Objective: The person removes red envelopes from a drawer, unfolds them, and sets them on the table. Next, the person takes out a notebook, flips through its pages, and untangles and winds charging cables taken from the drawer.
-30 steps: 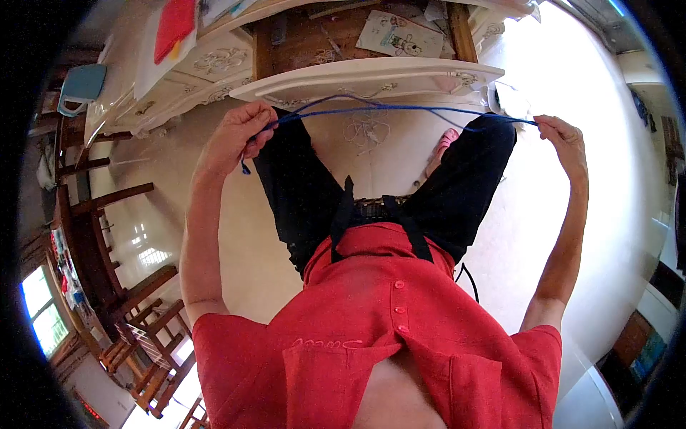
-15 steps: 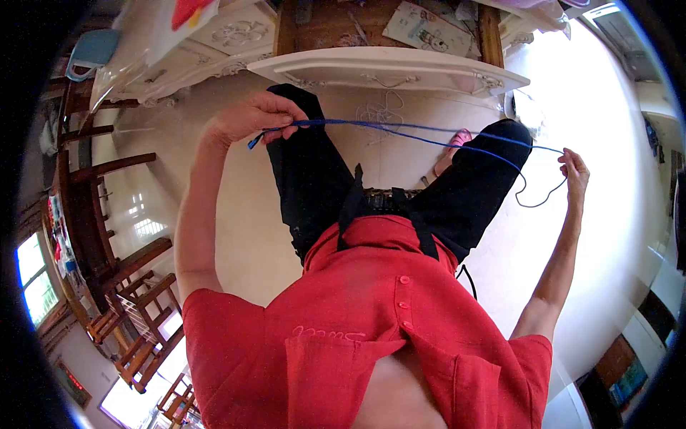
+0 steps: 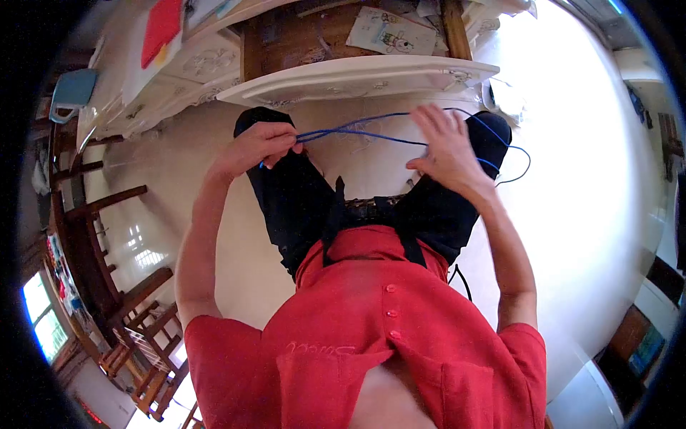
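Note:
A thin blue cord (image 3: 364, 133) stretches in two strands from my left hand (image 3: 266, 146) across to the right, above my black trousers. My left hand is closed, pinching the strands together between thumb and fingers; a short blue end shows below it. My right hand (image 3: 450, 150) is open, fingers stretched and thumb apart, slightly blurred. It lies across the cord's strands, which pass behind it. Beyond that hand the cord makes a loose loop over my right knee. Whether the right palm touches the cord is hidden.
Ahead of my knees, a white drawer front (image 3: 357, 82) stands pulled out, with a printed booklet (image 3: 389, 32) in the drawer. Wooden chairs (image 3: 146, 329) are at left. A blue plastic stool-like item (image 3: 73, 93) and a red item (image 3: 161, 32) are at upper left.
My right hand has let go of the cord's far end and come inward to the left, opening over the strands. The freed end now hangs in a loop. My view has shifted slightly.

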### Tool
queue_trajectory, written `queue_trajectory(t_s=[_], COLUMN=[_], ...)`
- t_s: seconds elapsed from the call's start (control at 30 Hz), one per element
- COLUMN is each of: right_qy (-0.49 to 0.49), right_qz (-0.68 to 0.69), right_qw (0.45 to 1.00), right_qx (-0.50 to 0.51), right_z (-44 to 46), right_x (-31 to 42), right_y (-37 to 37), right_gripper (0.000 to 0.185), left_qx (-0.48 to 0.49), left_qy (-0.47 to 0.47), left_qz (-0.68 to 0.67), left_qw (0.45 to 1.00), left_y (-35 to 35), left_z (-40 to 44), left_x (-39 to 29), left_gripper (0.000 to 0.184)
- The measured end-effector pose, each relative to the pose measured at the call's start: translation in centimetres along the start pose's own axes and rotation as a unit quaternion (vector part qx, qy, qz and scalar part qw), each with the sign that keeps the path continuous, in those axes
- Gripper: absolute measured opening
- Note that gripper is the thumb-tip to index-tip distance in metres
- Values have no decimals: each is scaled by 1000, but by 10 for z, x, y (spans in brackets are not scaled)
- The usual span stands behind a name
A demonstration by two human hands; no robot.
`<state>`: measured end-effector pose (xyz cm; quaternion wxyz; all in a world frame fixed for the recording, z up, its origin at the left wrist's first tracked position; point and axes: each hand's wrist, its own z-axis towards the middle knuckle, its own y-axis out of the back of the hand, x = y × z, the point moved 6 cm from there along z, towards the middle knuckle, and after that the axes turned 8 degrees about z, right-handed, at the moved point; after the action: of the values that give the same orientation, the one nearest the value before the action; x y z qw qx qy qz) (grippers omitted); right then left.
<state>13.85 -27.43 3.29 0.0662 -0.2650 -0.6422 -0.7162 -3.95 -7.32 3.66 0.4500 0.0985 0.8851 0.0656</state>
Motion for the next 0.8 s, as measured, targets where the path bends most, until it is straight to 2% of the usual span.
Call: queue_trajectory(t_s=[0.07, 0.13, 0.17, 0.2, 0.23, 0.27, 0.3, 0.33, 0.4, 0.43, 0.5, 0.53, 0.6, 0.63, 0.67, 0.73, 0.77, 0.8], right_qy=[19, -82, -32, -115, -233, -268, -272, -279, -260, -259, -211, -209, -212, -196, -195, -196, -197, -194], right_qz=[-20, 21, 92, 229, 367, 369, 364, 437, 559, 557, 711, 711, 711, 741, 741, 775, 775, 804], right_qw=[1000, 991, 995, 966, 891, 879, 888, 854, 786, 787, 669, 670, 665, 639, 640, 594, 594, 555], right_qx=[-14, 102, 32, 33, 132, 139, 71, 39, -54, -55, -43, -43, -83, -67, -64, -90, -90, -86], right_z=[6, 7, 3, 0, -6, -9, -8, -7, 2, 10, 31, 39, 53, 57, 60, 62, 63, 64], right_x=[-14, -40, -50, -59, -65, -68, -65, -74, -68, -57, -26, -20, -18, -18, -19, -25, -26, -23], right_y=[-28, -27, -19, -3, 5, 23, 47, 60, 86, 93, 95, 91, 84, 82, 80, 74, 70, 64], right_gripper=[69, 48, 36, 25, 22, 19, 18, 20, 21, 21, 25, 25, 19, 19, 19, 19, 19, 18], left_qx=[-13, -41, -47, -97, -145, -149, -158, -164, -138, -109, -72, -35, -41, -46, -49, -108, -107, -127], left_qy=[-23, -45, -44, -55, -66, -66, -40, -13, -29, -41, -69, -96, -108, -118, -119, -106, -106, -117], left_qz=[-31, -28, -29, -65, -101, -103, -188, -272, -328, -381, -399, -414, -387, -361, -362, -288, -289, -290], left_qw=[999, 998, 997, 992, 982, 981, 969, 948, 934, 917, 912, 905, 915, 924, 923, 946, 945, 941], left_y=[2, 11, 15, 23, 31, 34, 37, 38, 25, 14, 1, -6, -12, -12, -12, -9, -11, -12], left_z=[-4, -14, -17, -20, -24, -25, -26, -26, -13, -5, 8, 14, 16, 15, 15, 18, 20, 23], left_x=[1, 5, 15, 28, 38, 42, 49, 56, 51, 44, 26, 15, -9, -16, -13, -5, -5, -9], left_gripper=[22, 19, 19, 19, 19, 19, 17, 15, 15, 16, 18, 21, 24, 27, 27, 28, 28, 25])
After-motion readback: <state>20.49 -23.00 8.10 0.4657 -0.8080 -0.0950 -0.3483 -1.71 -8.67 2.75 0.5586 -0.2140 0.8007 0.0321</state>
